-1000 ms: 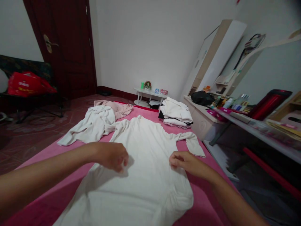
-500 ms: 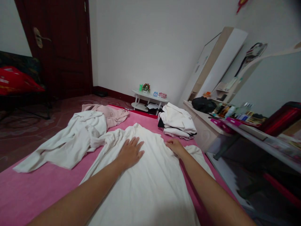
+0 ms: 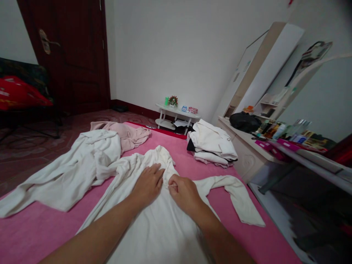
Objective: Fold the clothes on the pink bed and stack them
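A white long-sleeved shirt (image 3: 156, 231) is spread on the pink bedspread (image 3: 233, 242), its collar end away from me and one sleeve out to the right. My left hand (image 3: 148, 182) lies flat on the shirt's upper part, fingers stretched out. Just to its right, my right hand (image 3: 183, 192) is closed, pinching a bunch of the shirt's fabric near the right shoulder. The two hands are close together but apart. The lower end of the shirt runs out of view below.
Left on the bed lie a crumpled white garment (image 3: 82, 165) and a pink garment (image 3: 129, 134). A stack of folded clothes (image 3: 211, 141) sits at the far right. Beyond are a small white table (image 3: 176, 110), a dresser (image 3: 242, 150) with bottles, and a dark door (image 3: 74, 55).
My right hand has moved left across the shirt, drawing its right side inward, and the right sleeve now shows on the bedspread. My left hand stays flat on the shirt.
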Demonstrator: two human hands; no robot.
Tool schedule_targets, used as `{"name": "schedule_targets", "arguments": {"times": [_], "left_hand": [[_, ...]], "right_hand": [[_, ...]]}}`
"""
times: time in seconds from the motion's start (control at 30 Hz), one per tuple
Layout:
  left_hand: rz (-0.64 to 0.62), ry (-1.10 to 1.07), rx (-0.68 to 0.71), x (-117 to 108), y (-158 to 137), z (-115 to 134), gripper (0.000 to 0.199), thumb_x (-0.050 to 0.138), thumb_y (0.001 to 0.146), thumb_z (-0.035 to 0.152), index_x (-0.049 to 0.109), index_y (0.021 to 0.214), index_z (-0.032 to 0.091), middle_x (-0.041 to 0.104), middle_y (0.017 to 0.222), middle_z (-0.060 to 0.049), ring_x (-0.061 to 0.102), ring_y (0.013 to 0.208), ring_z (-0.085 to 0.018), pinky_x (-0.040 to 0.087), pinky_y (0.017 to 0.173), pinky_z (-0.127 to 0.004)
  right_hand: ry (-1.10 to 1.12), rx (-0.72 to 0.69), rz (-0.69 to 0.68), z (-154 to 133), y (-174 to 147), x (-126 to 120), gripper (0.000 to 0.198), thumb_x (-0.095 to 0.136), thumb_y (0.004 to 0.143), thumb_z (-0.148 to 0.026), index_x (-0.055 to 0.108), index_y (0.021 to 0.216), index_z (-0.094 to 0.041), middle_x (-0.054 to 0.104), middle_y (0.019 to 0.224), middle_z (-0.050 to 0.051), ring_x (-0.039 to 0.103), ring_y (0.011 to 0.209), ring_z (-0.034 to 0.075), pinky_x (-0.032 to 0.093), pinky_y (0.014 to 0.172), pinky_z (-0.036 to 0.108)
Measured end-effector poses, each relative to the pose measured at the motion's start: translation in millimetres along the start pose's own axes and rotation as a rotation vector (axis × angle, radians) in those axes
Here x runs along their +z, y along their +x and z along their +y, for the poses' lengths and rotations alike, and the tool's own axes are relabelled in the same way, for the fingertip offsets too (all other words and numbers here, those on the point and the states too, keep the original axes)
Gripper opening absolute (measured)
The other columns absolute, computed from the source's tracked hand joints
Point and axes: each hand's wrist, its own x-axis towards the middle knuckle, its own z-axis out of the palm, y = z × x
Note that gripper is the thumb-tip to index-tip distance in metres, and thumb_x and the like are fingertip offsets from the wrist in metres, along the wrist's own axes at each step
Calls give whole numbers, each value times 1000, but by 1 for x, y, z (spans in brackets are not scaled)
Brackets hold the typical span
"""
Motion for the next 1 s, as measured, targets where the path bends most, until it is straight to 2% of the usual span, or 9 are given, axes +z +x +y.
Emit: {"name": "schedule_targets", "arguments": {"times": [0.17, 0.3, 0.4, 0.47, 0.6, 0.7, 0.83, 0.93, 1.0], "left_hand": [[-12, 1, 12, 2, 1, 0, 41, 42, 87, 23, 53, 127, 20, 44, 140, -10, 39, 129, -27, 28, 108, -46], [-14, -11, 6, 1, 1, 0, 39, 42, 88, 24, 54, 126, 21, 44, 140, -10, 38, 129, -26, 28, 108, -46], [-19, -13, 5, 0, 0, 1, 38, 40, 90, 26, 54, 125, 20, 44, 140, -10, 39, 129, -26, 28, 108, -45], [-20, -10, 3, 0, -1, 0, 39, 39, 90, 27, 53, 126, 21, 44, 141, -9, 38, 130, -25, 27, 109, -44], [-41, -6, 0, 0, -1, 0, 41, 39, 90, 29, 52, 128, 21, 43, 142, -10, 37, 131, -25, 26, 109, -45], [-55, -8, -3, 0, -1, 0, 41, 39, 91, 30, 51, 129, 20, 42, 142, -10, 37, 131, -26, 25, 109, -46], [-43, -21, -8, -1, -1, 2, 42, 40, 90, 29, 51, 129, 20, 42, 142, -11, 37, 131, -27, 26, 109, -47], [-25, -77, 7, 0, -2, 2, 39, 45, 88, 27, 55, 124, 21, 45, 139, -12, 40, 128, -27, 28, 108, -47], [42, -163, -22, 1, 0, 0, 38, 49, 84, 23, 55, 122, 21, 41, 141, -12, 41, 127, -26, 32, 107, -43]], "right_hand": [[4, 114, 117, 38, 8, -27, 32, 68, 72, -40, 63, 98, -22, 64, 96, 6, 59, 85, 20, 39, 70, 27], [69, 50, -157, 53, 2, -42, 55, 78, 57, -40, 64, 107, -23, 64, 107, 5, 59, 93, 23, 39, 77, 28], [25, 56, -216, 64, 1, -53, 39, 74, 58, -28, 69, 97, -26, 69, 96, 3, 62, 84, 22, 38, 69, 27], [-53, 129, -126, 77, 3, -64, 16, 64, 66, -24, 71, 80, -25, 70, 79, 3, 61, 73, 20, 35, 61, 27], [-254, 433, 143, 119, 3, -80, 20, 56, 69, -28, 71, 82, -24, 69, 77, 8, 60, 66, 22, 33, 55, 29], [-402, 593, 171, 144, -4, -74, 18, 58, 65, -23, 69, 80, -24, 67, 79, 10, 60, 67, 24, 35, 55, 31], [-391, 360, 268, 145, -3, -44, 31, 49, 60, -5, 65, 84, -19, 63, 89, 11, 59, 87, 25, 44, 72, 34], [-121, 102, 367, 128, 9, -18, 48, 46, 66, -8, 56, 113, -16, 55, 116, 13, 52, 108, 24, 45, 88, 37], [95, 76, 374, 117, 15, -4, 56, 47, 72, -15, 45, 128, -18, 47, 129, 13, 55, 105, 22, 47, 86, 37]]}}
